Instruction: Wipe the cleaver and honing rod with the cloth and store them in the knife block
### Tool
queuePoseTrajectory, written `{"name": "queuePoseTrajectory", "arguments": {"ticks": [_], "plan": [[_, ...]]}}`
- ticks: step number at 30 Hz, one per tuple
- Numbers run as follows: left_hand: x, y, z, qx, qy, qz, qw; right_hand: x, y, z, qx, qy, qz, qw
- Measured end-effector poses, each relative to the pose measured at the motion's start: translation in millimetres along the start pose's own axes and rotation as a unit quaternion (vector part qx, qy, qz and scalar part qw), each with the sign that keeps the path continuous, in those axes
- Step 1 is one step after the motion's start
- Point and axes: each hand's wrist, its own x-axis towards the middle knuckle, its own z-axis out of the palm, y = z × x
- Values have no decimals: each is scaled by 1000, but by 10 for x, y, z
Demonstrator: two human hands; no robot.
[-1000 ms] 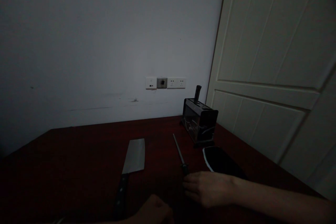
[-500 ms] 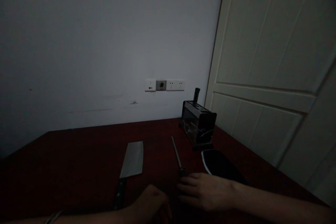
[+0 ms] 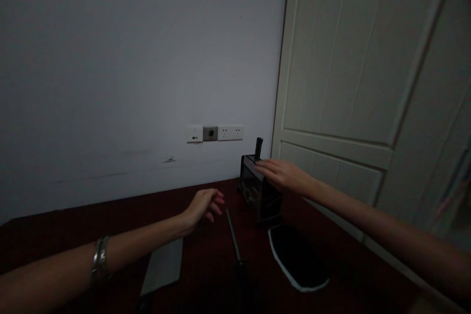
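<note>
My right hand [image 3: 277,172] reaches over the dark knife block [image 3: 253,191], its fingers stretched out just beside the black handle [image 3: 258,148] that sticks up from the block's top. Whether the fingertips touch the block cannot be told. In the air above the table, my left hand [image 3: 206,204] has loosely bent fingers, apart, holding nothing. Below my left forearm lies a cleaver [image 3: 164,265], partly covered by the arm. A sharpening steel [image 3: 233,235] with a dark handle lies between the two hands, pointing away from me.
A flat black object with a white rim [image 3: 298,257] rests on the dark red table [image 3: 206,274], right of the steel. Behind the table stands a wall with sockets [image 3: 230,132]. A pale panelled door [image 3: 338,59] rises at the right.
My right hand has moved from the sharpening steel's handle forward to the knife block. My left hand has lifted and gone forward, its fingers loosening. The view has turned slightly right.
</note>
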Motion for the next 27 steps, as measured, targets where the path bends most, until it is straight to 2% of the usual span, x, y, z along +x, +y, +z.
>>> {"name": "queuePoseTrajectory", "arguments": {"ticks": [2, 3, 6, 10, 13, 17, 21, 27], "plan": [[199, 161, 43, -21, 28, 29, 999, 134, 422, 15, 35, 42, 175, 983], [280, 230, 80, -34, 45, 33, 998, 199, 611, 43, 65, 68, 282, 955], [433, 385, 220, -61, 79, 13, 995, 377, 1063, 211, 69, 83, 406, 907], [480, 460, 361, -51, 44, -12, 998, 546, 1362, 557, 101, 40, 533, 839], [471, 457, 385, -39, 22, -15, 999, 621, 1406, 803, 147, -12, 581, 800], [448, 445, 334, -35, 7, -25, 999, 664, 1399, 1001, 184, -46, 610, 769], [397, 452, 263, -26, 6, -33, 999, 673, 1409, 1071, 192, -48, 625, 755], [334, 436, 200, -22, 9, -37, 999, 709, 1422, 1107, 176, -29, 638, 749]]}}
